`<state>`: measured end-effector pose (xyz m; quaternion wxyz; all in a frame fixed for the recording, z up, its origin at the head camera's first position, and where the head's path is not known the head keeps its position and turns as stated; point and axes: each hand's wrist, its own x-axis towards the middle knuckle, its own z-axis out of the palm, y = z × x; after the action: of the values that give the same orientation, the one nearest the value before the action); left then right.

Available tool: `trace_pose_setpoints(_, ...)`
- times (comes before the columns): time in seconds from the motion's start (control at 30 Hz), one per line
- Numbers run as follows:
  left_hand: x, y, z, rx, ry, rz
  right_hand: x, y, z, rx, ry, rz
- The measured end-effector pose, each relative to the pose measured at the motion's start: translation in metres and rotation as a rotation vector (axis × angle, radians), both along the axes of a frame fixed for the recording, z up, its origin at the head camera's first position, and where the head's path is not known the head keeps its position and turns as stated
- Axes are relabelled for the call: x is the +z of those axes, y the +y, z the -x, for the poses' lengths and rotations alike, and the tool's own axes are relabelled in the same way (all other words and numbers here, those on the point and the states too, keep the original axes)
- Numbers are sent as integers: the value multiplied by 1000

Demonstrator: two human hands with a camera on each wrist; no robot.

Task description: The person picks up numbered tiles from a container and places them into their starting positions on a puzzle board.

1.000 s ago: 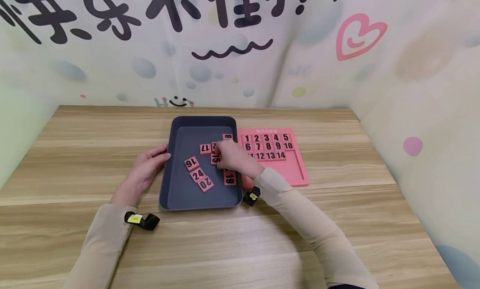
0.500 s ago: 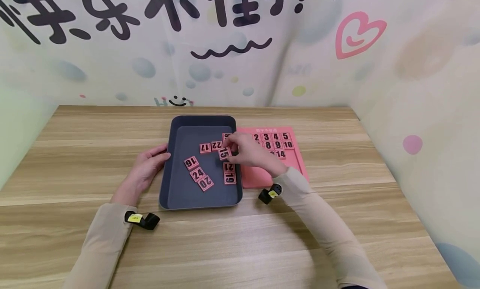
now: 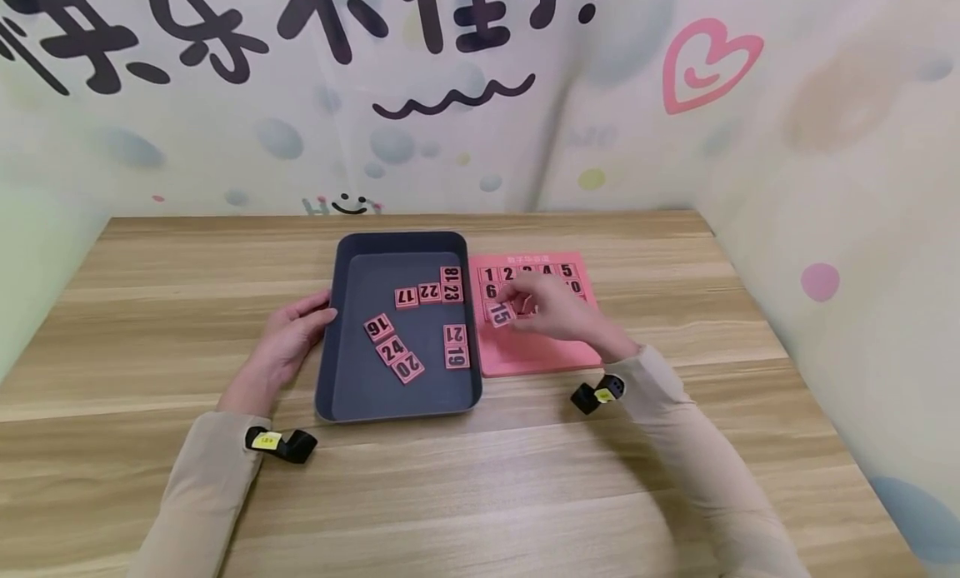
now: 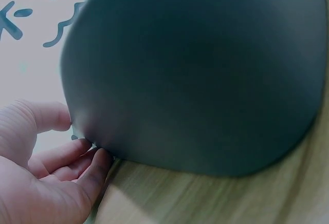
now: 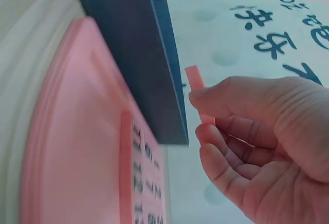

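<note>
My right hand [image 3: 558,307] pinches a pink number tile marked 15 [image 3: 500,314] between thumb and fingers, above the pink number-puzzle board [image 3: 540,357]. In the right wrist view the tile [image 5: 194,77] appears edge-on, held clear of the board [image 5: 77,131]. Numbered tiles fill the board's upper rows; my hand covers several of them. My left hand [image 3: 288,345] holds the left side of the dark blue tray [image 3: 360,407]. Its thumb and fingertips touch the tray's edge in the left wrist view. Several loose tiles lie in the tray, among them 24 [image 3: 392,350], 17 [image 3: 406,297] and 19 [image 3: 456,357].
The tray stands directly left of the board on a wooden table [image 3: 450,495]. A printed wall [image 3: 420,170] rises behind the table's back edge. Tiles 18 [image 3: 450,274] and 23 [image 3: 452,292] lie close to the tray's right wall.
My right hand has lifted tile 15 out of the tray and carried it right, over the board. My left hand stays at the tray's left edge.
</note>
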<state>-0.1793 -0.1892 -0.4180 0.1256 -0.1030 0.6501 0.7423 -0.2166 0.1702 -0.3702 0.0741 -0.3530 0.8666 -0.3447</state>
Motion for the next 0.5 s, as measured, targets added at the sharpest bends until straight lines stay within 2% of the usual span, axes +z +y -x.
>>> trace_pose_setpoints(0.33,2,0,0,-7,-10,8,-19,46,-7,-17,-55,-44)
trace_pose_setpoints(0.5,3,0,0,-10,-21,18,-25,62,-8,-79,-78,-98)
